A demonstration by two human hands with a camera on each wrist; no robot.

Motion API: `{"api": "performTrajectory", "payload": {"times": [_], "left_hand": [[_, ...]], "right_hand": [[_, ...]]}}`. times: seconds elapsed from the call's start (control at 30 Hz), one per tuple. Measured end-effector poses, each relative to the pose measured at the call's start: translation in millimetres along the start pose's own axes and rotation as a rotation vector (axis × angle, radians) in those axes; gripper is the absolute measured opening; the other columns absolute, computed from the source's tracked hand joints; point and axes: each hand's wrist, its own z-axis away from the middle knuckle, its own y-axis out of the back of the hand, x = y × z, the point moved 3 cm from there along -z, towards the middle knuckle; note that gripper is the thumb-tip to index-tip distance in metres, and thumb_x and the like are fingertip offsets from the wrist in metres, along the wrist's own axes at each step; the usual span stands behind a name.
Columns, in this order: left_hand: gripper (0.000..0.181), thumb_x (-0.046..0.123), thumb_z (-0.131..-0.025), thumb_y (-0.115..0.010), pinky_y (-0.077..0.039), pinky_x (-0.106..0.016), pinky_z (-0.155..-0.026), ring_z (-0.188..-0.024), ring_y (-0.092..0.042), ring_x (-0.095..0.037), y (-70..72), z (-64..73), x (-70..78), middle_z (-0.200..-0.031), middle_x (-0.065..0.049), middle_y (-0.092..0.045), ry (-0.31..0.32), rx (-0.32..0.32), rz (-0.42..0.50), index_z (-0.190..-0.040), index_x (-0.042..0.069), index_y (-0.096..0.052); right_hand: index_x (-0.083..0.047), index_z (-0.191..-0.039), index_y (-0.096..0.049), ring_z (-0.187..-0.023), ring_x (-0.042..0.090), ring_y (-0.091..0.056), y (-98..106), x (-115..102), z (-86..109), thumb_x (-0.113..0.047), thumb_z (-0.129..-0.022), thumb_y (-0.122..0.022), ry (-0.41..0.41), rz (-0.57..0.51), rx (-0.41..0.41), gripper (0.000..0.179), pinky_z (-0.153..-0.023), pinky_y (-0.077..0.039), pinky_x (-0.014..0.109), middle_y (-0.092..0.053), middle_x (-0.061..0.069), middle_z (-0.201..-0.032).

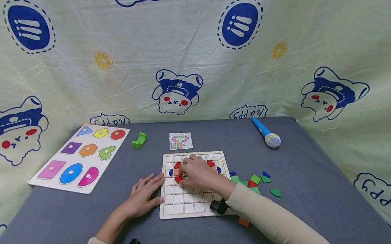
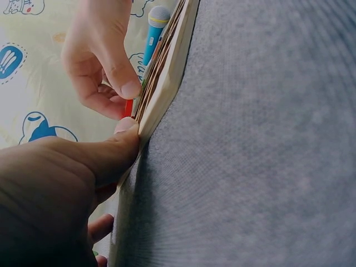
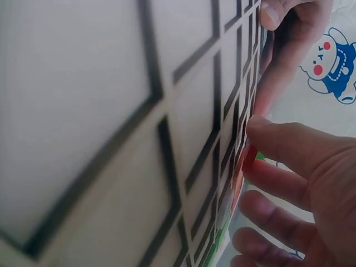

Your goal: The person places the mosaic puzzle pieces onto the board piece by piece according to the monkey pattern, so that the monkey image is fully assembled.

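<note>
While the right hand (image 1: 199,172) leans over the gridded board (image 1: 194,207), its thumb and a finger pinch a small red piece (image 3: 250,158) at the left part of the grid; whether that piece is seated in a cell, I can't tell. Over on the other flank, the left hand (image 1: 146,193) lies with fingers stretched out, touching the board's left edge, apart from its partner and apparently steadying things. So we look to be mid-placement, part of a pattern laid, with blue pieces (image 1: 219,170) and red ones flanking the busy fingers. The next move, I'd judge, calls for squaring the piece to its cell and pressing it flat without nudging its neighbours. Just beyond the board lies a printed card (image 1: 181,141) of coloured shapes (a likely guide, by the look of it). Obstacles? The right sleeve (image 1: 270,215) crosses the board's right corner, close to loose pieces such as a green one (image 1: 275,193) and an orange one (image 1: 243,222), and the hand itself covers the middle of the pattern. Farther out on the surface (image 1: 156,242): a toy microphone (image 1: 266,133), a green curved block (image 1: 139,141) and a shape puzzle (image 1: 92,162), all well clear of the action.
</note>
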Motion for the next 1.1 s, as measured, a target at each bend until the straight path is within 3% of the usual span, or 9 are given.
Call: {"api": "performTrajectory", "payload": {"times": [1.1], "left_hand": [[0.063, 0.028, -0.09, -0.062, -0.009, -0.067, -0.108, -0.143, -0.021, -0.041, -0.6, -0.7, -1.1, -0.154, -0.01, -0.032, -0.003, -0.001, 0.008, -0.145, 0.007, -0.037]], "right_hand": [[-0.025, -0.091, -0.07, -0.091, 0.015, -0.045, 1.1, -0.4, 1.4, -0.042, -0.077, -0.076, 0.001, 0.035, 0.035, 0.023, -0.083, -0.04, 0.032, -0.06, -0.005, -0.093]]}}
